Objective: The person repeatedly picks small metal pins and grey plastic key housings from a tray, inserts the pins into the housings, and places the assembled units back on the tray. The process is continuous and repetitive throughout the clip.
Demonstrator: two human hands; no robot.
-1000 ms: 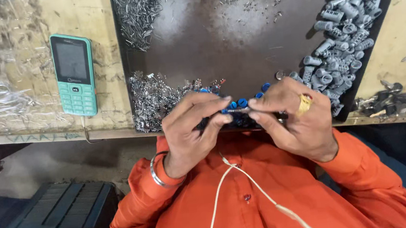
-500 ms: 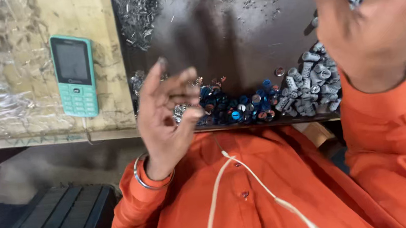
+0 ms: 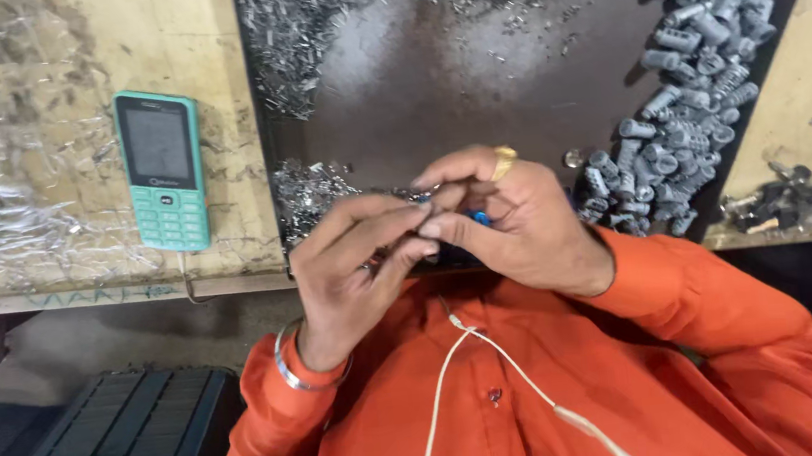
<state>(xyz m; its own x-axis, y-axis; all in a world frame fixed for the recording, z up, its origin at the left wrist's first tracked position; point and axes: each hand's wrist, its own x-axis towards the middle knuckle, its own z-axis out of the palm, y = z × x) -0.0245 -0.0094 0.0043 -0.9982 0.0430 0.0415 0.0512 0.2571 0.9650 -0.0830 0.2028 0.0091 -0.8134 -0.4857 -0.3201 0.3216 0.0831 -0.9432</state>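
My left hand (image 3: 355,269), with a metal bangle on the wrist, and my right hand (image 3: 515,216), with a gold ring, meet over the front edge of a dark tray (image 3: 431,85). The fingertips of both hands pinch together on a small part (image 3: 428,218) that is mostly hidden between them. Small blue pieces (image 3: 478,217) show just under my right fingers. A heap of thin metal pins (image 3: 307,193) lies on the tray left of my hands. Grey cylindrical parts (image 3: 693,87) are piled along the tray's right side.
A teal keypad phone (image 3: 162,170) lies on the wooden bench left of the tray, beside crumpled clear plastic (image 3: 0,190). Dark metal parts (image 3: 804,191) lie at the right. Black crates (image 3: 116,429) stand below the bench. A white earphone cable (image 3: 502,379) hangs over my orange shirt.
Half a second ago my right hand was raised over the grey parts and my left hand was open. Now my right hand is back and both hands pinch together again.
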